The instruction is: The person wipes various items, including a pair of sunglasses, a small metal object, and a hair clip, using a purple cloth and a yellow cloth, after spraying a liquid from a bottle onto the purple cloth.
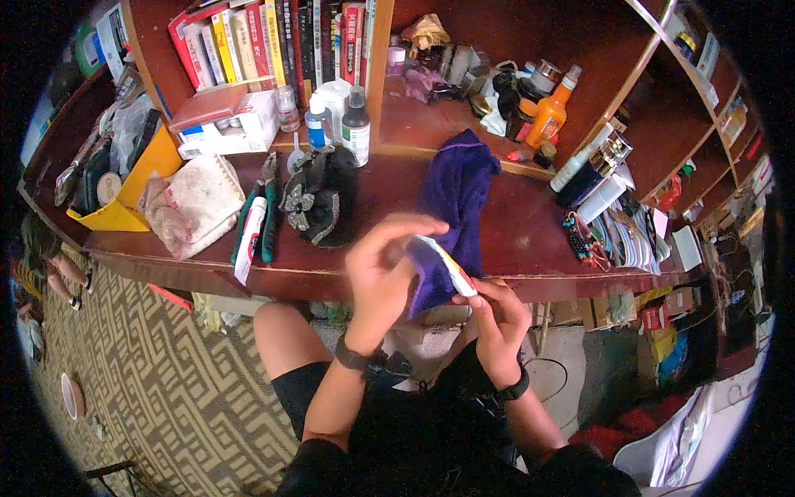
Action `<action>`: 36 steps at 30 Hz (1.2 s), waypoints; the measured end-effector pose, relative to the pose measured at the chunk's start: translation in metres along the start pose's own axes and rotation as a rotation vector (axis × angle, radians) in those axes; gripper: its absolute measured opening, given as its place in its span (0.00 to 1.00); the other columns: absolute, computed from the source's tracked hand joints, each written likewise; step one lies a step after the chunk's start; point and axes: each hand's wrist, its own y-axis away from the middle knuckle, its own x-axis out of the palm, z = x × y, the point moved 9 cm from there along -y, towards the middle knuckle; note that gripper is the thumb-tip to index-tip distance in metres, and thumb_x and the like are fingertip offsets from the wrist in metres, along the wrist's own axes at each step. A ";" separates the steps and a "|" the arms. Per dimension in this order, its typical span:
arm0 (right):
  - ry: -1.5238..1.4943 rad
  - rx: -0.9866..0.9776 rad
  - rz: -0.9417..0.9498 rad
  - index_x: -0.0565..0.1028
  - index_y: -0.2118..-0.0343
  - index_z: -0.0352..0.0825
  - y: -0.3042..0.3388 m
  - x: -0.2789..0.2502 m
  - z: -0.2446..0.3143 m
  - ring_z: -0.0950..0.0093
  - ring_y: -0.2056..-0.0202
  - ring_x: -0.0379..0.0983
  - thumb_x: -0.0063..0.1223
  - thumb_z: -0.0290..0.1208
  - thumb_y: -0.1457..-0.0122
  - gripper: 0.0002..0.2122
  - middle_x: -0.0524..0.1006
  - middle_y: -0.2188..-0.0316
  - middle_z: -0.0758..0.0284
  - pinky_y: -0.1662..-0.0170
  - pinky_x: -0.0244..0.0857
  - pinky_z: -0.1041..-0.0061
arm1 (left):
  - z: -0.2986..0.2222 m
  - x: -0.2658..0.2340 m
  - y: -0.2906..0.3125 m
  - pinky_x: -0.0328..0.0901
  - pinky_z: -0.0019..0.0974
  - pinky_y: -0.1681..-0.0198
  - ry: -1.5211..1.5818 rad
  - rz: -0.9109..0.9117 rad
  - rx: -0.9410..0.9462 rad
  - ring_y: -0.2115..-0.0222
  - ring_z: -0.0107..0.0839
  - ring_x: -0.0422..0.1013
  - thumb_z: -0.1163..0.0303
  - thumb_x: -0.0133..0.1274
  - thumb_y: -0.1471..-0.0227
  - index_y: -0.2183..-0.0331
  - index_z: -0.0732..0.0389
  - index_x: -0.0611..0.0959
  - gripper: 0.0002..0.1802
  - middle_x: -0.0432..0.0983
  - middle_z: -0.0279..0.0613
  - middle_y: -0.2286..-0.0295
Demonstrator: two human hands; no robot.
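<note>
My right hand (pixel 501 327) pinches the lower end of a slim white tube (pixel 454 269) with red and yellow markings, held at a slant just off the desk's front edge. My left hand (pixel 377 269) curls round the upper end, its fingers closed on a purple cloth (pixel 431 286) that lies against the tube. Behind both hands a dark purple cloth (pixel 464 182) stretches over the desk; whether it joins the held piece, I cannot tell. Left of my hands are a black hair bow (pixel 319 199), green-handled pliers (pixel 269 199) and another white tube (pixel 250 240).
A folded pale towel (pixel 199 203) and a yellow box (pixel 124 203) stand at the desk's left. Books (pixel 265 41) and bottles (pixel 356 128) line the back. An orange bottle (pixel 553 112) stands in the shelf; bottles and a stack of papers (pixel 633 240) are at right.
</note>
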 end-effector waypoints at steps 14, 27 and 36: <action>-0.013 -0.025 -0.095 0.79 0.60 0.24 -0.027 0.013 0.034 0.79 0.65 0.72 0.55 0.16 0.43 0.08 0.77 0.65 0.66 0.61 0.65 0.82 | 0.014 0.028 0.001 0.72 0.37 0.55 0.332 0.145 -0.295 0.61 0.38 0.77 0.79 0.66 0.56 0.36 0.54 0.47 0.57 0.79 0.55 0.59; -0.063 0.027 -0.098 0.67 0.48 0.33 -0.044 -0.017 0.046 0.79 0.63 0.71 0.65 0.26 0.48 0.25 0.74 0.67 0.69 0.61 0.66 0.80 | 0.005 0.049 0.008 0.62 0.43 0.43 -0.307 0.448 -0.153 0.51 0.50 0.73 0.84 0.51 0.52 0.37 0.58 0.62 0.40 0.76 0.53 0.54; -0.309 0.140 -0.174 0.75 0.63 0.31 -0.038 -0.023 0.028 0.83 0.80 0.68 0.51 0.27 0.35 0.05 0.75 0.79 0.71 0.79 0.59 0.83 | -0.003 0.052 0.003 0.68 0.42 0.51 -0.345 0.438 -0.058 0.57 0.47 0.74 0.86 0.53 0.58 0.42 0.58 0.72 0.38 0.76 0.51 0.57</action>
